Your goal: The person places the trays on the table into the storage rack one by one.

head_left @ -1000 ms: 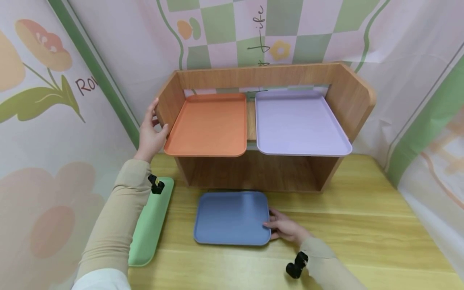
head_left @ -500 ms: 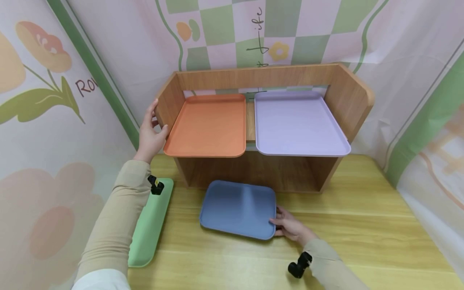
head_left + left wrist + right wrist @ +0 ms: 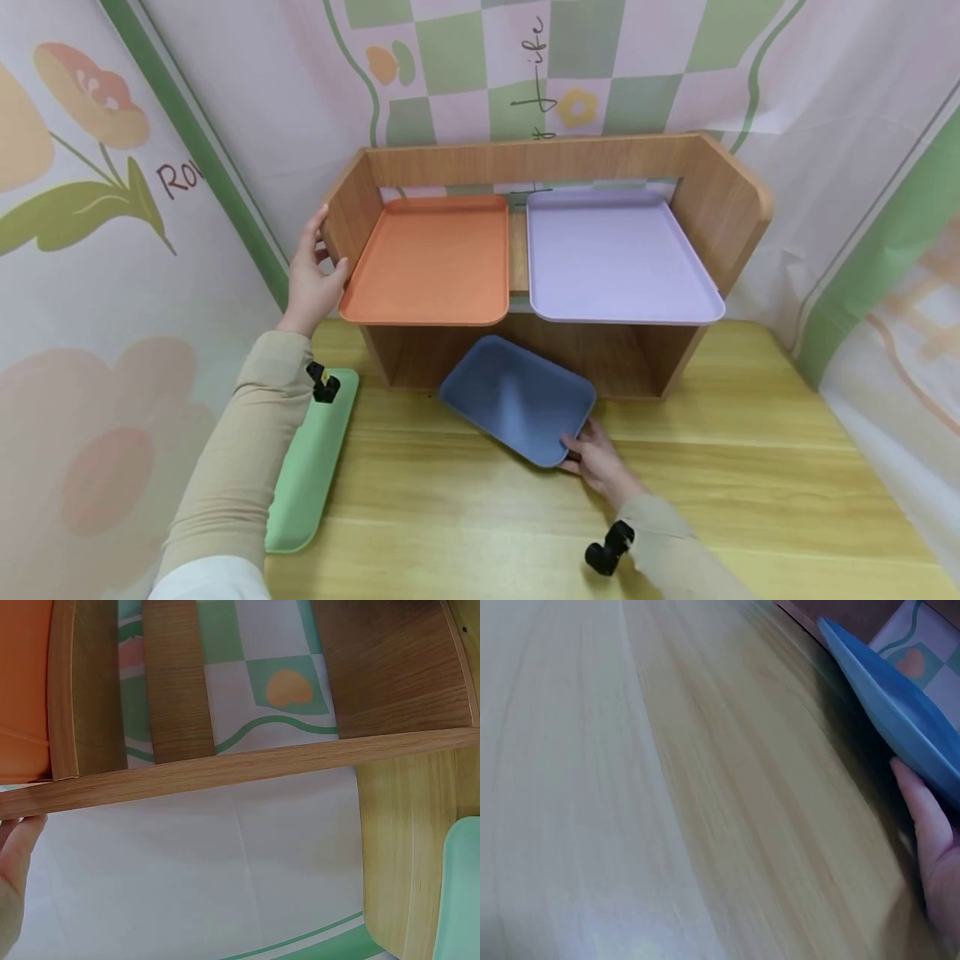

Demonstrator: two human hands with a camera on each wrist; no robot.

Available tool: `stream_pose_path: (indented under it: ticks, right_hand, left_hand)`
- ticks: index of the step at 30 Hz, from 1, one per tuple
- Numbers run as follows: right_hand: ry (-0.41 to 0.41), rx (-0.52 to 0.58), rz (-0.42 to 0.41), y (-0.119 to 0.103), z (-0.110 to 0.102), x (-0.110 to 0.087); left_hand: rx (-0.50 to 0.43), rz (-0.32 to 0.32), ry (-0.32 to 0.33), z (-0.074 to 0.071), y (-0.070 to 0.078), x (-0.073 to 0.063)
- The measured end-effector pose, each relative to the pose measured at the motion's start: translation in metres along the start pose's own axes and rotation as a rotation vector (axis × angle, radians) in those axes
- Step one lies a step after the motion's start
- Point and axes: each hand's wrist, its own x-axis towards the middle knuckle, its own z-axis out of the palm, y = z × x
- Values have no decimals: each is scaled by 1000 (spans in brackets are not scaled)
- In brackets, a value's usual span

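Observation:
A blue rectangular tray (image 3: 517, 400) is turned diagonally in front of the wooden shelf's lower opening. My right hand (image 3: 600, 462) grips it by its near right corner, thumb on top and fingers beneath. In the right wrist view the blue tray (image 3: 900, 705) hangs above the table, with a shadow under it. My left hand (image 3: 311, 279) touches the left side panel of the wooden shelf (image 3: 540, 158) from outside. Only part of the left hand (image 3: 15, 870) shows in the left wrist view, against the panel's edge.
On the shelf's upper level lie an orange tray (image 3: 435, 258) at left and a lilac tray (image 3: 618, 254) at right, both overhanging the front. A long green tray (image 3: 318, 458) lies on the wooden table (image 3: 420, 542), partly behind the left forearm. Printed cloth hangs behind.
The blue tray has moved away from me and slightly right, turning clockwise toward the shelf's lower opening in my right hand. My left hand stays at the side panel.

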Motion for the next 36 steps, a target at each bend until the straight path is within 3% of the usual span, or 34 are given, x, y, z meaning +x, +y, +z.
stream_pose_path:
  ticks: [12,25,30,36]
  right_hand:
    - [85,95,-35,3,13,6]
    - [114,138,-21,14,49,6]
    - [88,176,16,15,64,4]
    - [-32,170,77,14,68,4]
  left_hand:
    - [7,-10,-3,1,0,2]
    - [10,-9,2,1,-1,1]
    - [10,-8,-1,0,-1,1]
    - [7,9,3,1,0,1]
